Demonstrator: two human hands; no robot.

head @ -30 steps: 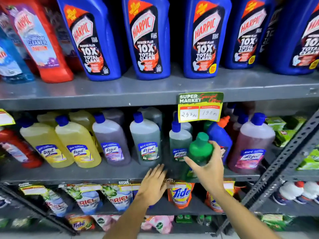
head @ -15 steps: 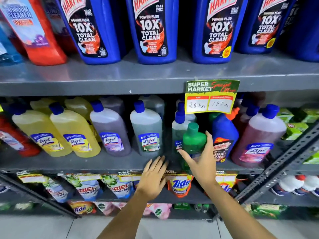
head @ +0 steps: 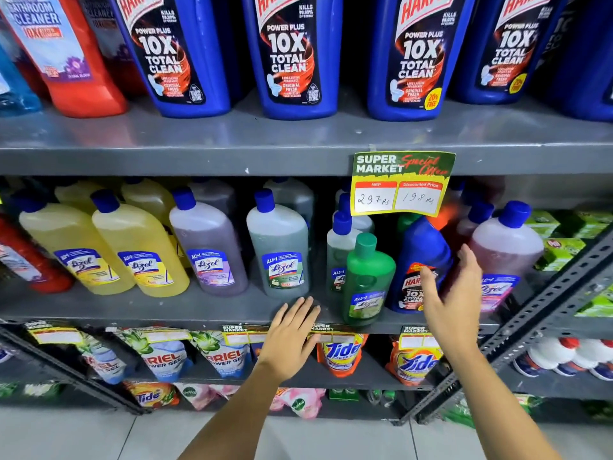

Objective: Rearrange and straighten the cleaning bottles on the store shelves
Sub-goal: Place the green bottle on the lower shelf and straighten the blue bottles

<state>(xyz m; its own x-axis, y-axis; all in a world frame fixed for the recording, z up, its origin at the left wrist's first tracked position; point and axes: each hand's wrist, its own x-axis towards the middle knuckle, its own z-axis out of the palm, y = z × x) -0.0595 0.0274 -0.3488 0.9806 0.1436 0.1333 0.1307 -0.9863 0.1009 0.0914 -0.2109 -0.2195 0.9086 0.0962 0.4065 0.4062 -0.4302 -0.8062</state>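
- The right hand (head: 452,300) is reaching for the small blue bottle (head: 423,260) on the middle shelf (head: 199,308). Its fingers are spread open and it is holding nothing.
- The blue bottle is leaning to one side, between the green bottle (head: 368,280) and a big pink bottle (head: 504,250).
- To do this step well, the hand should be wrapping around the wide middle of the blue bottle — not the thin neck — so it is not tipping over.
- It should be moving slowly, because the green bottle is standing just beside it, right at the front edge of the shelf, and a bump could be knocking it off.
- The left hand (head: 292,336) is lying flat and open against the front edge of the shelf, holding nothing. It is near enough to be catching a falling bottle.
- A price tag (head: 401,182) is hanging just above the blue bottle, so lifting straight up could be hitting it.
- What is different from a moment ago — the right hand was gripping the green bottle, and now it is letting go and moving to the right. The green bottle is standing on its own now.
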